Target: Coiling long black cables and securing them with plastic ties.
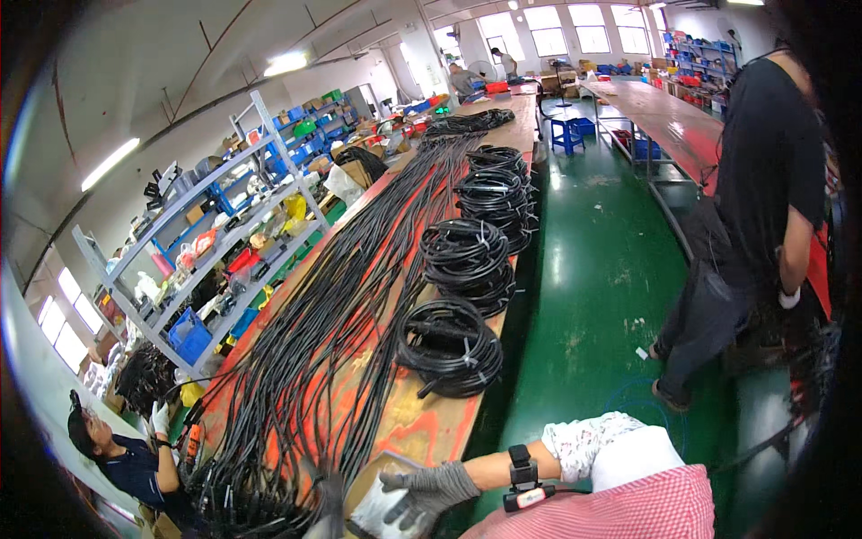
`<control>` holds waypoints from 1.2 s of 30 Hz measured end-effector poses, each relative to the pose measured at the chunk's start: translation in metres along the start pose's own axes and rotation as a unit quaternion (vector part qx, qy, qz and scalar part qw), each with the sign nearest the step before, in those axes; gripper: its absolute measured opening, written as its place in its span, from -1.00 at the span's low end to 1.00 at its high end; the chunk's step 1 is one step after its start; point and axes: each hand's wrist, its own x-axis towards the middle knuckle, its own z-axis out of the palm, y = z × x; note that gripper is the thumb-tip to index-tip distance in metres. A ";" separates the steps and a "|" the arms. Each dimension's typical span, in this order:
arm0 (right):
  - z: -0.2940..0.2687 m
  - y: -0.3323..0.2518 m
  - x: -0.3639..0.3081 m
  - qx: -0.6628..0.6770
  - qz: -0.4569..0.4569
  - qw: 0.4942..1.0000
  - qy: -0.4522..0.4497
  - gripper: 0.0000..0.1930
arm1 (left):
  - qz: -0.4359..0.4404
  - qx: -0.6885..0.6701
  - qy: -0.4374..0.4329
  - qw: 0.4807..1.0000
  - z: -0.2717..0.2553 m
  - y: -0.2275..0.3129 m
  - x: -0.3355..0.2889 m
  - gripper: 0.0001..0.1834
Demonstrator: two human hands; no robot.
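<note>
My right hand (pixel 426 492), in a grey knitted glove, reaches in from the lower right. Its fingers are apart over a shallow cardboard box (pixel 361 492) with something white in it. Nothing is visibly gripped there. A smeared grey shape beside the box seems to be my left hand (pixel 329 505); its fingers cannot be made out. Many long black cables (pixel 310 359) run along the table, their ends bunched close to my hands. On the table's right side, coiled black cables (pixel 449 349) sit in tied bundles.
Across the table at lower left, a person (pixel 135 463) wears white gloves. Another person (pixel 759 171) in dark clothes stands right, beside a second long table (pixel 664 117). A metal rack (pixel 202 260) stands left. Green floor (pixel 593 278) lies between the tables; a blue stool (pixel 566 135) stands farther off.
</note>
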 end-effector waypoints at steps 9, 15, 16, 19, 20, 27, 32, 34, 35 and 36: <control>-0.072 -0.037 -0.169 0.275 -0.333 0.895 0.110 -0.81 | 0.433 0.089 -0.290 0.849 0.123 0.107 0.122 -0.47; -0.107 -0.022 -0.208 0.292 -0.433 0.847 -0.097 -0.62 | -0.243 -0.300 -0.095 0.918 0.194 0.028 0.151 -0.40; -0.104 -0.023 -0.209 0.290 -0.419 0.850 -0.131 -0.59 | -0.289 -0.390 -0.131 0.864 0.209 0.016 0.149 -0.35; -0.091 -0.049 -0.211 0.180 -0.391 0.895 0.114 -0.67 | -0.344 -0.641 -0.149 0.670 0.219 -0.015 0.154 -0.28; -0.089 -0.066 -0.214 0.151 -0.369 0.911 0.106 -0.79 | -0.310 -0.767 -0.169 0.535 0.218 -0.023 0.165 -0.28; -0.107 -0.208 -0.197 -0.270 -0.317 0.775 0.476 -0.66 | -0.216 -0.611 -0.116 0.752 0.215 -0.044 0.251 -0.68; -0.166 -0.264 -0.177 -0.666 -0.255 0.416 0.564 -0.47 | -0.127 -0.200 -0.133 0.962 0.250 -0.077 0.308 -0.12; -0.190 -0.268 -0.175 -0.709 -0.179 0.387 0.562 -0.50 | -0.153 -0.157 -0.193 0.957 0.258 -0.084 0.315 -0.07; -0.200 -0.268 -0.175 -0.698 -0.155 0.394 0.578 -0.52 | -0.125 -0.182 -0.160 0.962 0.260 -0.085 0.314 -0.02; -0.208 -0.268 -0.176 -0.694 -0.180 0.413 0.561 -0.53 | -0.142 -0.121 -0.179 0.966 0.262 -0.084 0.319 -0.01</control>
